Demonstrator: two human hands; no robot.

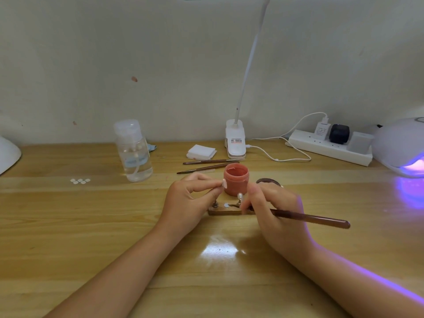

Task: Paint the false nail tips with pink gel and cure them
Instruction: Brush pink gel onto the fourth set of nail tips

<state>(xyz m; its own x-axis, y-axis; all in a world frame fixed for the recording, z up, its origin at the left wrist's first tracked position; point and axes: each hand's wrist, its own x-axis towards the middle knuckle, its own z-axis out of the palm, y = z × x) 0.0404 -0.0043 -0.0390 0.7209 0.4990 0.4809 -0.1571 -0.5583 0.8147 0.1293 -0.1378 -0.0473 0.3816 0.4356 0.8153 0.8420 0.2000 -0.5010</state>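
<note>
A small wooden nail holder (223, 211) lies at the table's middle, carrying metal pegs and a white sticky dot. My left hand (191, 204) pinches a pale false nail tip (224, 183) just above the holder's left peg. One more nail tip (240, 195) stands on a peg at the right. My right hand (274, 211) grips a brown brush (309, 218), its tip down by the holder. Right behind stands the open pink gel jar (236, 179), its dark lid (268, 181) to the right. The curing lamp (400, 146) glows purple at the far right.
A clear pump bottle (134, 151) stands back left, several white sticky dots (80, 181) near it. Two spare brushes (206, 165) and white wipes (201, 151) lie behind the jar. A clip desk lamp (235, 138), its cable and a power strip (330, 145) line the wall.
</note>
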